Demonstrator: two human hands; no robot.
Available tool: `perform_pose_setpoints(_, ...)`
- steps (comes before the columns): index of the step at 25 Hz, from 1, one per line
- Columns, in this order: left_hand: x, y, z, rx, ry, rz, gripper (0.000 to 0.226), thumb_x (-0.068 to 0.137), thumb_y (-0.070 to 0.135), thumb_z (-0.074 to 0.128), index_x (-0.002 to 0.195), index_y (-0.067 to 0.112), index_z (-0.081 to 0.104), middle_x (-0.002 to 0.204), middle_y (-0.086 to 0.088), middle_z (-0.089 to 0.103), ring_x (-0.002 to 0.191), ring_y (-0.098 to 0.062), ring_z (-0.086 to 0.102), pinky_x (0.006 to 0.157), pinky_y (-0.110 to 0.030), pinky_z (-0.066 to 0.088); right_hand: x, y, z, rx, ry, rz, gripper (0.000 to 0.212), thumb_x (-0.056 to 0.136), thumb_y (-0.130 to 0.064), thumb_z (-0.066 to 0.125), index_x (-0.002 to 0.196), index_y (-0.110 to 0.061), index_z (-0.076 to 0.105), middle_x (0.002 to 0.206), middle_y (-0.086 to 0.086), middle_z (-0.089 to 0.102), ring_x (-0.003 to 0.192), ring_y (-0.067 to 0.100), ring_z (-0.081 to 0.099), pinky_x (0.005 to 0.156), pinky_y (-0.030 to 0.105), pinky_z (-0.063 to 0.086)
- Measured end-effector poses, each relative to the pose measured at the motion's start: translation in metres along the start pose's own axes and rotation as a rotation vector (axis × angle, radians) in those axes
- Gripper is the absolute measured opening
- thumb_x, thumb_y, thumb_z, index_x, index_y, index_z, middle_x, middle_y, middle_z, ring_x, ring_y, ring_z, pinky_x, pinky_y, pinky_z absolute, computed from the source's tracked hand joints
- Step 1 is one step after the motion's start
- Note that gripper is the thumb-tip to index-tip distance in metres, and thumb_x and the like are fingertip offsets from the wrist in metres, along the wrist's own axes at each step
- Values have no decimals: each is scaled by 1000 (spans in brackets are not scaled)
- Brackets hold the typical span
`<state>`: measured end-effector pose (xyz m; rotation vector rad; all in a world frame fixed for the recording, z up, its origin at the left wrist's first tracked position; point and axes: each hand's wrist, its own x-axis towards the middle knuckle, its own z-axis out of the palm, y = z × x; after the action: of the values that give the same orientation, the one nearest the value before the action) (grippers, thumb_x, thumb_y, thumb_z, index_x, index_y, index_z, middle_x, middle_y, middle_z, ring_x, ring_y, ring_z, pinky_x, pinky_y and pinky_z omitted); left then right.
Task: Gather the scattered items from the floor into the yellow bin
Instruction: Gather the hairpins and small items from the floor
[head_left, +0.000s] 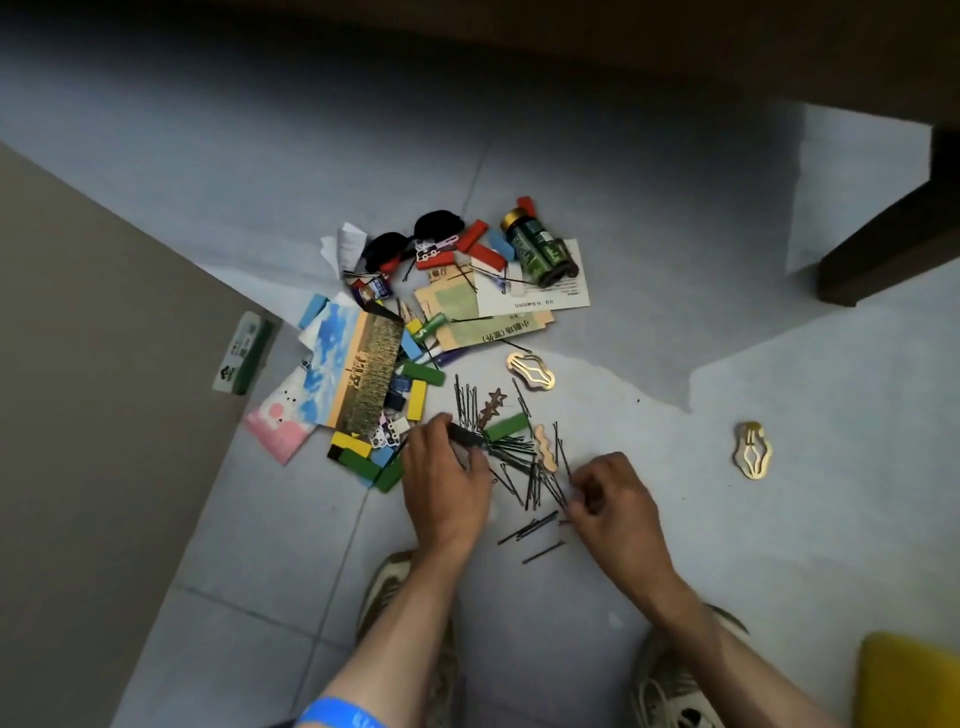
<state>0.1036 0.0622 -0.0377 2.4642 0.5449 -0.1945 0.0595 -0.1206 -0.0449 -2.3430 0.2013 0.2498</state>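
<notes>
A pile of black bobby pins (519, 462) lies scattered on the grey tiled floor between my hands. My left hand (447, 483) grips a bundle of the pins at its fingertips. My right hand (613, 499) pinches pins at the pile's right edge. Coloured wooden blocks (415, 400), cards (358, 369), a green bottle (535, 249) and black sunglasses (415, 239) lie beyond. Gold hair clips lie at the middle (530, 370) and far right (752, 449). The yellow bin (909, 680) shows at the bottom right corner.
A green and white box (243, 353) sits on the beige surface (93, 415) at the left. Dark wooden furniture (893, 234) stands at the right and along the top. My two shoes (675, 691) are planted below the hands.
</notes>
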Motion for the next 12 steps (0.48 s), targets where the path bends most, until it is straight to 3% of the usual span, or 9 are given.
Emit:
perform_pose_setpoints(2, 7, 8, 5, 74, -47, -9, 50, 86, 39, 66, 129, 21, 49, 131, -4, 43, 119, -22, 41, 84, -32, 45, 7, -1, -3, 198, 123, 122, 20, 76, -6, 74, 80, -21, 62, 89, -9, 57, 79, 4, 57, 67, 17, 48)
perform_pose_setpoints(4, 11, 14, 10, 141, -113, 0, 43, 86, 40, 67, 123, 20, 56, 128, -4, 44, 117, -22, 40, 87, -32, 47, 15, -7, -5, 256, 116, 163, 19, 77, -10, 75, 87, -22, 64, 92, -11, 60, 84, 2, 59, 72, 12, 47)
perform_pose_setpoints(8, 15, 15, 12, 59, -247, 217, 31, 85, 15, 67, 115, 18, 62, 119, 1, 51, 114, -19, 45, 86, -22, 39, 24, -15, 3, 87, -111, 44, 42, 74, -16, 75, 114, -19, 62, 115, -5, 58, 101, 14, 55, 87, 25, 45)
perform_pose_setpoints(12, 29, 20, 10, 41, -120, 50, 56, 84, 20, 65, 136, 19, 45, 136, -1, 42, 126, -20, 36, 98, -34, 39, 41, -16, 1, -23, -41, 2, 59, 77, -19, 72, 132, -18, 51, 132, 0, 51, 113, 22, 50, 93, 32, 44)
